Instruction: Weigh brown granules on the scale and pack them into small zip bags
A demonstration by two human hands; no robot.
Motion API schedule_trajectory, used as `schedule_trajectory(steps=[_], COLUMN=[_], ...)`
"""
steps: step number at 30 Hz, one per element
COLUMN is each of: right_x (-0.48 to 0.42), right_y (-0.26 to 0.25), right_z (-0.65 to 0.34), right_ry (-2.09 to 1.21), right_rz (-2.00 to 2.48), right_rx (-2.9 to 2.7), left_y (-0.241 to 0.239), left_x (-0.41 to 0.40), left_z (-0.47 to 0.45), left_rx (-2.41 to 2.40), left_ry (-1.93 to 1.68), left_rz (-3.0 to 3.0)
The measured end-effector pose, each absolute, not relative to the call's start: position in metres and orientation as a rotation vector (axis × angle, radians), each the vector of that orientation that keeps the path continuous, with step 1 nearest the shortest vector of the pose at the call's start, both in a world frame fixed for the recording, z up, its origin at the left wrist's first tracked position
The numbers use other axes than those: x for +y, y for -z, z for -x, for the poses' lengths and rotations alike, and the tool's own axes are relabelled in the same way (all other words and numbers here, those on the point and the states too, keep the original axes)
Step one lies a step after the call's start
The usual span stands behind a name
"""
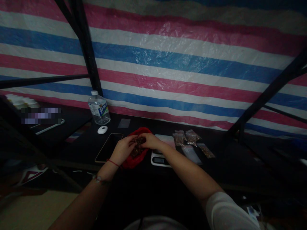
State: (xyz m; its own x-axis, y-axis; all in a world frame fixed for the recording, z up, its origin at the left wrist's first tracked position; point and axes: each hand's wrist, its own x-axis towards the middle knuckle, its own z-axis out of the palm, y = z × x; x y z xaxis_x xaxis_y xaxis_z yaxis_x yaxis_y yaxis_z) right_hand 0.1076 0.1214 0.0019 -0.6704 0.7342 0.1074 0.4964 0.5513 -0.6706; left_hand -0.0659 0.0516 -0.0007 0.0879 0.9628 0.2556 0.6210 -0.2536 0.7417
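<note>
Left hand [124, 148]: reaches in over the near edge, fingers bent down among the dark brown pieces [136, 152]; too dim from where I stand to tell whether any are gripped
Right hand [151, 141]: comes in from the other side, fingertips near the left ones over the same pieces; grasp likewise cannot be told
Red bag [131, 163]: open on the table [79, 151], between the phone [109, 148] and the scale [168, 139], brown pieces inside
Worn: red cord [113, 163] at the left wrist, beaded bracelet [102, 180] farther up
Scale: white, just right of the red bag, partly hidden by the right forearm [187, 169]; I cannot read its display
Filled sachets [178, 140]: grouped right of the scale, brown bits inside
Flat clear bag [192, 155]: lies just beside them, on the near side
Phone: screen dark
Bottle [96, 110]: clear, upright at back left, white oval item [102, 129] just in front
Backdrop: striped sheet [179, 64] in red, white and blue
</note>
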Motion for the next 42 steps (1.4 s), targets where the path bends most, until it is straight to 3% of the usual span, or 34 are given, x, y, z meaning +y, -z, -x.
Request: schedule_trajectory(steps=[10, 16, 25, 35, 42], right_x=[0.120, 0.116, 0.115, 0.116, 0.103], right_y=[-0.001, -0.008, 0.005, -0.007, -0.007], right_z=[-0.110, -0.113, -0.111, -0.137, -0.206], right_ry=[-1.074, -1.026, -1.230, -0.854, -0.590], right_rz=[0.978, 1.113, 1.017, 1.093, 1.317], right_rx=[-2.273, -2.232, -2.082, -2.191, -2.107], left_y=[0.004, 0.001, -0.004, 0.000, -0.003], left_x=[0.055, 0.053, 0.048, 0.047, 0.038], left_z=[0.071, 0.073, 0.067, 0.068, 0.065], left_rx=[1.504, 1.605, 1.600, 1.619, 1.578], left_ry=[-1.191, -1.117, -1.039, -1.177, -1.006], left_rz=[-2.070, -2.159, -2.268, -2.197, -2.340])
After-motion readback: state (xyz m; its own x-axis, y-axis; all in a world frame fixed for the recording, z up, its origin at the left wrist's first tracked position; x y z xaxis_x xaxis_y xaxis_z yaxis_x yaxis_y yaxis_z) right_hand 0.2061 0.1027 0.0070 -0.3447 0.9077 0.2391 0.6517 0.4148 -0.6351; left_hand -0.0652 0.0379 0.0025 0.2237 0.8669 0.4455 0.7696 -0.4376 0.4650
